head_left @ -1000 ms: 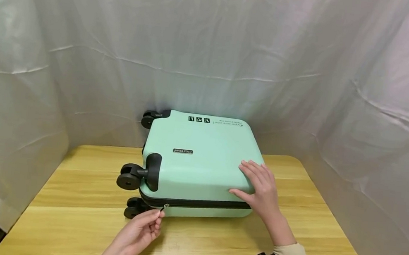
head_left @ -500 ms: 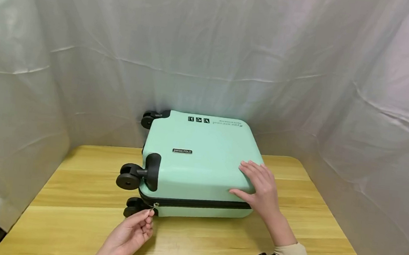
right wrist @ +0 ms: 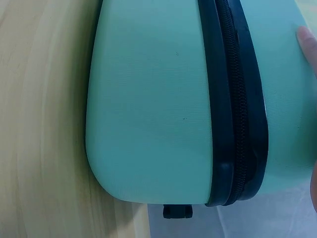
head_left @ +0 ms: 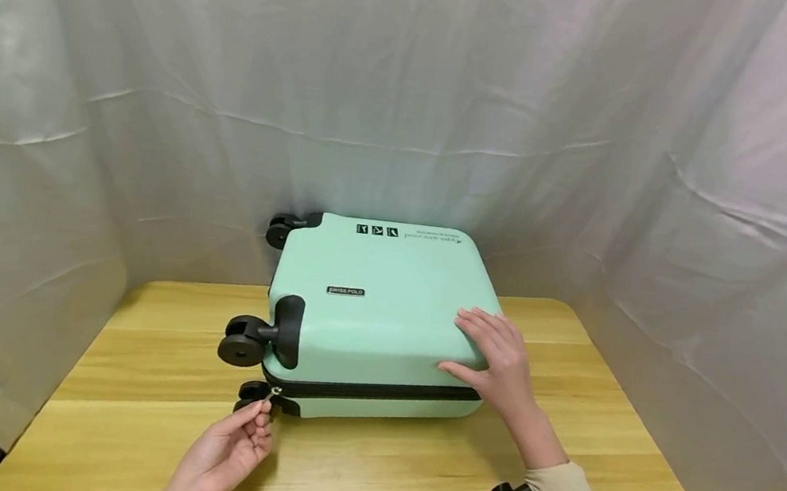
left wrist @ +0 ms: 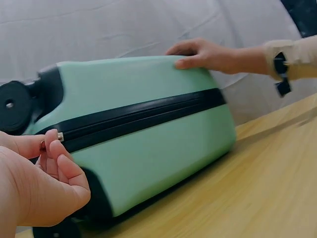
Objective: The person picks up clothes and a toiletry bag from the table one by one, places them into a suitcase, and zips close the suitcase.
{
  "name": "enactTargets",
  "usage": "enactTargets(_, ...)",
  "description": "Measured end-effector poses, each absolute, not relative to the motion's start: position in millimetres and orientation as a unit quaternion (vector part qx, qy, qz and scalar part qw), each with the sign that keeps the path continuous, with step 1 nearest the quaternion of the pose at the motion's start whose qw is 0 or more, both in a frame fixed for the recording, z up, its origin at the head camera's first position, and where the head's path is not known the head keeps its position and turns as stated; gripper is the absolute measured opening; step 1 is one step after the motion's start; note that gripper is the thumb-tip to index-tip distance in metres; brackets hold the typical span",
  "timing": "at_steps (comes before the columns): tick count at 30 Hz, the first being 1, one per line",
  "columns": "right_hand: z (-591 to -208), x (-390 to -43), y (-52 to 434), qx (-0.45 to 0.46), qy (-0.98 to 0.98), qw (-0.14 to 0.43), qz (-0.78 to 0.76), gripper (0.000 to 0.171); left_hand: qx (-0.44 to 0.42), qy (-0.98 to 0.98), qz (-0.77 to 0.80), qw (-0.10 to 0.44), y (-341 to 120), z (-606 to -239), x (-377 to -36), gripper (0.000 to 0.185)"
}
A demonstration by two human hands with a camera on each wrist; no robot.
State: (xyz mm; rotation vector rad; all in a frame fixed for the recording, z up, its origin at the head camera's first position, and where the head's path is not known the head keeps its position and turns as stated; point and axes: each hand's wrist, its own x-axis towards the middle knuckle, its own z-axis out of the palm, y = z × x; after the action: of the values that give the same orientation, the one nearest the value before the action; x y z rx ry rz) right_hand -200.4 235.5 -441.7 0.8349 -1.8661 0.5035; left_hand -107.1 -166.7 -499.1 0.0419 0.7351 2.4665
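The left hand [head_left: 228,452] is pinching the zip pull [head_left: 273,391], dragging it further left to the suitcase [head_left: 372,315] corner; the right hand [head_left: 497,360] is pressing flat on the lid.

Overhead head view, close, perhaps blurry wrists

I am seeing the suitcase [head_left: 379,316] lying at frame centre on the bench [head_left: 412,479], its wheels [head_left: 242,342] pointing left, the curtain [head_left: 408,103] hanging behind it.
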Motion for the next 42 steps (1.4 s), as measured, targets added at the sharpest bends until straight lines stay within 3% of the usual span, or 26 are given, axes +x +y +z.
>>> enactTargets(8,-443.1,-201.5,234.4,0.344,-0.771,0.492,0.213,0.068,0.024,0.215,0.93,0.296,-177.2,-502.7,-112.0,0.039)
enactTargets(18,-434.2,-193.0,231.6,0.349,-0.796,0.465,0.166,0.066,0.038,0.276,0.917,0.285,-173.9,-509.6,-114.5,0.042)
enactTargets(30,-394.0,-199.1,179.0,0.473,-0.8,0.363,0.071,0.06,0.059,0.277,0.917,0.282,-171.5,-515.1,-119.3,0.045)
enactTargets(42,-369.3,-214.4,119.1,0.548,-0.768,0.33,-0.04,0.062,0.066,0.275,0.917,0.28,-171.3,-517.6,-119.1,0.046)
